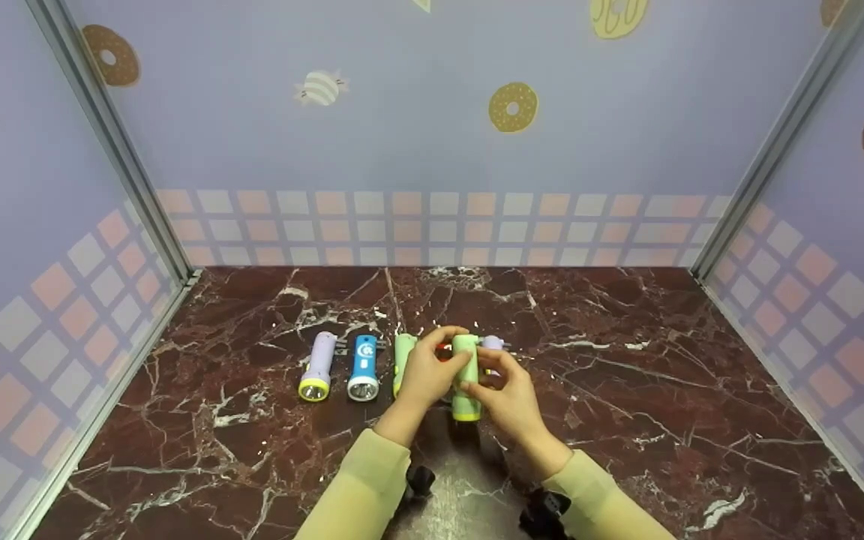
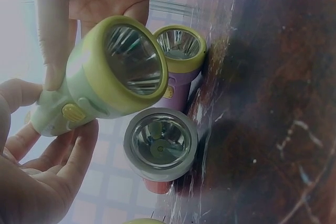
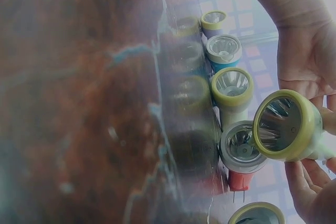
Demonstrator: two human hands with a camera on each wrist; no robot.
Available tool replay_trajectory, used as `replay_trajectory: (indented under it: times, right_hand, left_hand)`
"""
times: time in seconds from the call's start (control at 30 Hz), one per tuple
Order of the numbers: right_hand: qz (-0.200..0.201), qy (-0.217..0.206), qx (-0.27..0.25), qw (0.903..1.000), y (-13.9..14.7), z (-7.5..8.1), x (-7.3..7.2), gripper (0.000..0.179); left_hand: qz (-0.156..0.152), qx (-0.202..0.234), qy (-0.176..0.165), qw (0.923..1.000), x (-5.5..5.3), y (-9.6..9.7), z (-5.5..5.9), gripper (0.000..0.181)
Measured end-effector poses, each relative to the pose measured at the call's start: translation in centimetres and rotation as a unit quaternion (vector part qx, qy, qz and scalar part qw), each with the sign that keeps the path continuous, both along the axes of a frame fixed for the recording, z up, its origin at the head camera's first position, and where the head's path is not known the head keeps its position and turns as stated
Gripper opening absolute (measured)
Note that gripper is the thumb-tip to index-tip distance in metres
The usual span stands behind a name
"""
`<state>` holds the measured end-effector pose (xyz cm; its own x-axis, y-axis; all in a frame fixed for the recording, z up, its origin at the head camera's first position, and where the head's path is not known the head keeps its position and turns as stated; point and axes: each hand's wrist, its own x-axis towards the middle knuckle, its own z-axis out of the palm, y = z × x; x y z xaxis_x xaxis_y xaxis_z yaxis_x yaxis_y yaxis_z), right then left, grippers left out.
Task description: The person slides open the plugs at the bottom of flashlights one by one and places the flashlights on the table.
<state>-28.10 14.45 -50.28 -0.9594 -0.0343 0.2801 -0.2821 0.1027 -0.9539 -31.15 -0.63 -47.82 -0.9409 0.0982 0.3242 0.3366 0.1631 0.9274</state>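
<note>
Both hands hold a light green flashlight (image 1: 466, 403) with a yellow head above the table's front half. My left hand (image 1: 426, 375) grips its upper body, thumb across the barrel. From the other side, my right hand (image 1: 514, 397) pinches it between thumb and fingers. In the left wrist view its yellow switch (image 2: 73, 112) and clear lens (image 2: 134, 59) face the camera. Behind the hands, a red flashlight (image 3: 240, 179) with a grey head and two metal prongs is mostly hidden in the head view.
Left of the hands lie a lilac flashlight (image 1: 319, 364), a blue one (image 1: 364, 364) and another green one (image 1: 402, 352), lenses toward me. A second lilac flashlight (image 1: 493, 345) lies behind the right hand. Patterned panels (image 1: 432, 150) enclose the dark marbled table (image 1: 627, 390).
</note>
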Motion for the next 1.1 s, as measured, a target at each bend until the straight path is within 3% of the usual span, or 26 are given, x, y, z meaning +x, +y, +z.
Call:
replay_trajectory:
  times: [1.1]
  right_hand:
    - [0.009,-0.009,-0.009,0.9999,-0.05,-0.03,0.21,0.053]
  left_hand:
    - [0.009,-0.016,0.016,0.9997,0.2,0.04,0.36,0.031]
